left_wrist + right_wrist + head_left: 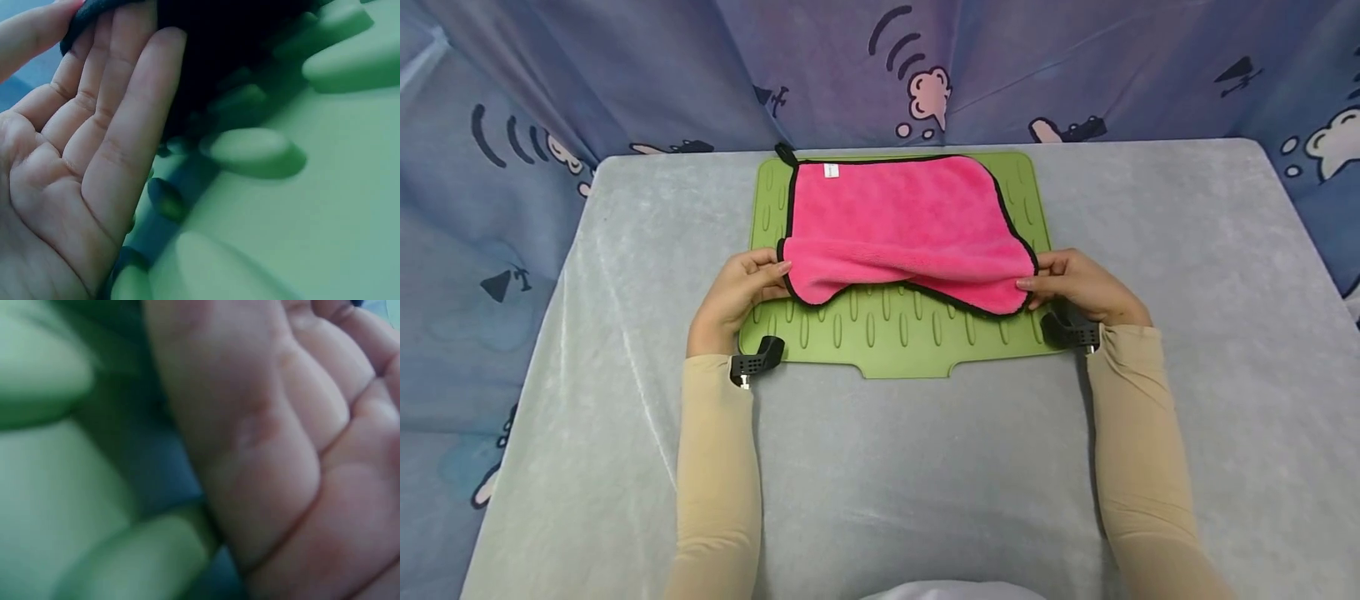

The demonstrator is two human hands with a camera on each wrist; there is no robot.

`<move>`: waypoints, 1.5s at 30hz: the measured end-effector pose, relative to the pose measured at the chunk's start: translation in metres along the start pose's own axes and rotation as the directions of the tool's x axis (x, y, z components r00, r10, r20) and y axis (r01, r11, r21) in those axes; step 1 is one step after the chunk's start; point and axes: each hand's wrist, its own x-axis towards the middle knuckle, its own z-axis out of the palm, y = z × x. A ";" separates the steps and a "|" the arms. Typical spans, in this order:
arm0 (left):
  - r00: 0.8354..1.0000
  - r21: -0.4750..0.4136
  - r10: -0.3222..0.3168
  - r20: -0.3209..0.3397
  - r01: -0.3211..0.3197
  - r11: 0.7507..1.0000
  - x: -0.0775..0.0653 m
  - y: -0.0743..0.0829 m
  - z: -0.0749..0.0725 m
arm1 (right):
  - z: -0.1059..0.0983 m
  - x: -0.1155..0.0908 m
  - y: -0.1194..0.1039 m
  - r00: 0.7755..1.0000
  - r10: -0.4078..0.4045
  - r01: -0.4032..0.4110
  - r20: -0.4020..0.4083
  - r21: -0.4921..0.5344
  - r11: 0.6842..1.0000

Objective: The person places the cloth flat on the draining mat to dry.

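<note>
A pink towel (895,204) with black edging lies over a green ridged mat (906,354). My left hand (737,292) pinches the towel's near left edge between thumb and fingers. At the opposite side, my right hand (1086,285) grips the near right edge, its thumb on top of the cloth. Between the hands the near part of the towel is raised in a loose fold. In the left wrist view, dark edging (94,12) passes over the fingers (125,119). The right wrist view is blurred, with fingers (244,431) beside the mat's ridges.
Grey cloth covers the table (925,467) under the mat. A printed blue-purple curtain (1000,67) hangs along the back and both sides. A small black loop (786,154) sticks out at the towel's far left corner, near a white label (831,171).
</note>
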 end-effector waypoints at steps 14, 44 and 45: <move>0.975 0.344 -0.183 0.129 0.130 0.930 -0.004 0.006 0.000 | 0.001 -0.001 -0.001 0.999 0.001 0.001 0.049 -0.050 0.999; 0.937 0.378 -0.259 0.235 0.158 0.912 -0.017 0.013 -0.012 | -0.007 -0.005 0.001 0.978 -0.018 0.048 0.207 -0.143 0.989; 0.935 0.377 -0.266 0.235 0.165 0.911 -0.017 0.013 -0.012 | -0.007 -0.005 0.001 0.977 -0.016 0.049 0.211 -0.153 0.987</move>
